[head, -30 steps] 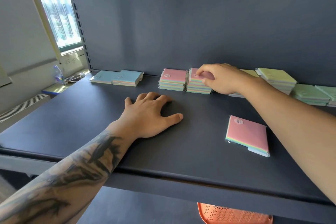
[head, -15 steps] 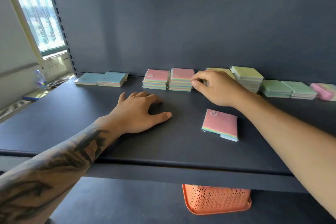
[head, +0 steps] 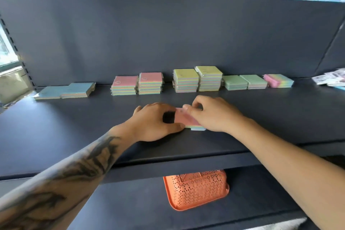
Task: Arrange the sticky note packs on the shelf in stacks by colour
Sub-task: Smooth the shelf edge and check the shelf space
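A loose pink-topped sticky note pack (head: 184, 118) lies on the dark shelf (head: 74, 132), tilted up at its near-left side. My left hand (head: 151, 122) grips its left edge and my right hand (head: 212, 114) pinches its right part, covering much of it. Along the back panel stand two blue packs (head: 67, 90), two pink-topped stacks (head: 137, 83), two yellow-green stacks (head: 197, 78), two low mint stacks (head: 244, 82) and a bright pink pack (head: 279, 80).
An orange perforated basket (head: 196, 189) sits on the lower shelf under the front edge. Loose printed packets (head: 330, 77) lie at the far right. A window is at the left beyond the shelf upright.
My right hand left the pink stacks at the back and came down onto the loose pink pack. My left hand slid right from resting flat on the shelf and took the pack's left edge.
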Action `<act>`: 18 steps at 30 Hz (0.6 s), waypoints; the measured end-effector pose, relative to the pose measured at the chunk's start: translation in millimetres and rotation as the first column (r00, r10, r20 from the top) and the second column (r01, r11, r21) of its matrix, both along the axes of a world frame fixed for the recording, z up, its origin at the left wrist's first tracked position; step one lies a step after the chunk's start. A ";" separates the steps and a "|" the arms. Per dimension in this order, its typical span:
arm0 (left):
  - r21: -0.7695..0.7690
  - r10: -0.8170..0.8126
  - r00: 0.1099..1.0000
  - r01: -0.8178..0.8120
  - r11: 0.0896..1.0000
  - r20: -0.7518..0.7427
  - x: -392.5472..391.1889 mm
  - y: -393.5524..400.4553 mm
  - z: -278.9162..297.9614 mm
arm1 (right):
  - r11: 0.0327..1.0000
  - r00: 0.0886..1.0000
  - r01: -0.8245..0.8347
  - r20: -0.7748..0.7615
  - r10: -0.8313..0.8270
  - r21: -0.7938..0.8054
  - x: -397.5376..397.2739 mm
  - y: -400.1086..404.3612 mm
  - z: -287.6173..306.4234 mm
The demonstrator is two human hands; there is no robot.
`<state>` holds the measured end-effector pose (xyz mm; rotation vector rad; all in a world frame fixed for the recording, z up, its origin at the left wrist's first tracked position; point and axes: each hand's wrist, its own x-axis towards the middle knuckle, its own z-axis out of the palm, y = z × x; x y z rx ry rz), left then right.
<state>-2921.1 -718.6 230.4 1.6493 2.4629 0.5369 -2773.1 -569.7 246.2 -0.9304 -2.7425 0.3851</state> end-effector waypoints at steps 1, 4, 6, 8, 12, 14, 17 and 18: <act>0.018 0.007 1.000 -0.007 1.000 0.020 1.6 -1.8 -0.5 | 1.000 1.000 -0.003 0.000 0.003 -0.007 0.9 -2.0 -0.8; 0.051 -0.001 0.997 -0.003 0.999 0.074 0.4 -11.1 -2.7 | 0.999 1.000 -0.031 0.002 0.032 -0.019 3.3 -5.8 -2.5; 0.069 -0.025 0.993 0.017 0.998 0.115 -6.4 -17.7 -5.2 | 0.999 0.999 -0.038 0.014 0.038 -0.005 2.9 -10.4 -2.5; 0.082 -0.043 0.989 0.031 0.996 0.143 -13.3 -23.8 -8.3 | 0.999 0.998 -0.043 0.047 0.042 0.020 -0.2 -15.1 -3.4; 0.155 0.016 0.994 -0.033 0.987 0.105 -13.7 -35.7 -9.2 | 0.977 0.980 -0.193 -0.065 0.188 -0.085 -8.2 -17.3 -9.1; 0.134 0.029 0.996 -0.039 0.990 0.080 -14.2 -40.9 -7.7 | 0.942 0.948 -0.304 -0.141 0.284 -0.143 -9.2 -19.2 -10.9; 0.121 0.029 0.988 -0.048 0.991 0.153 -17.7 -48.3 -5.8 | 0.892 0.890 -0.434 -0.212 0.403 -0.125 -11.9 -23.8 -13.6; 0.120 0.026 0.987 -0.046 0.992 0.161 -17.1 -50.6 -5.6 | 0.879 0.877 -0.459 -0.225 0.424 -0.131 -12.8 -25.1 -14.4</act>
